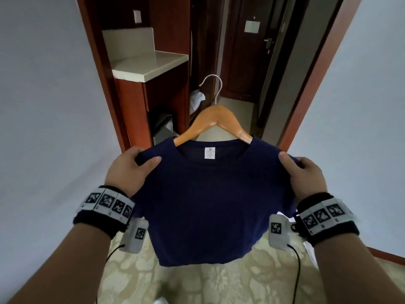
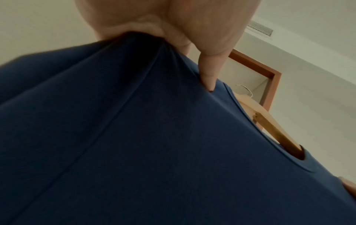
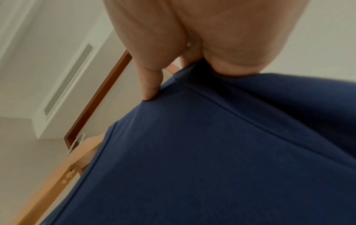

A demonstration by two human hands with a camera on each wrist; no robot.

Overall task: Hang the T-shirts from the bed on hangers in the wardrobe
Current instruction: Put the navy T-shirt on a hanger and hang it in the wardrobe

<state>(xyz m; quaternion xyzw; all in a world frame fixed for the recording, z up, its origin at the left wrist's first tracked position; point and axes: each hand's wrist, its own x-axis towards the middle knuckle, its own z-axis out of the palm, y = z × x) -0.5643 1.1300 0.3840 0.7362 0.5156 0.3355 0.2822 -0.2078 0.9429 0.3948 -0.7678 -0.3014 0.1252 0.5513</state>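
A navy T-shirt (image 1: pixel 210 200) is held up in front of me on a wooden hanger (image 1: pixel 213 119) whose arms run inside the neck opening. The hanger's metal hook (image 1: pixel 213 84) points up and away from me. My left hand (image 1: pixel 133 170) grips the shirt's left shoulder, thumb on top of the cloth. My right hand (image 1: pixel 302 172) grips the right shoulder the same way. In the left wrist view the T-shirt (image 2: pixel 154 144) fills the frame and the hanger (image 2: pixel 269 121) pokes out of the collar. The right wrist view shows the T-shirt (image 3: pixel 212 152) and the hanger (image 3: pixel 63 179) at lower left.
Ahead is a dark wooden wardrobe unit (image 1: pixel 166 93) with a pale countertop (image 1: pixel 151 64) and an open dark section to its right. A white cloth (image 1: pixel 197 99) lies low inside it. A corridor with a door (image 1: pixel 249 51) lies beyond. White walls flank both sides; patterned carpet (image 1: pixel 197 284) underfoot.
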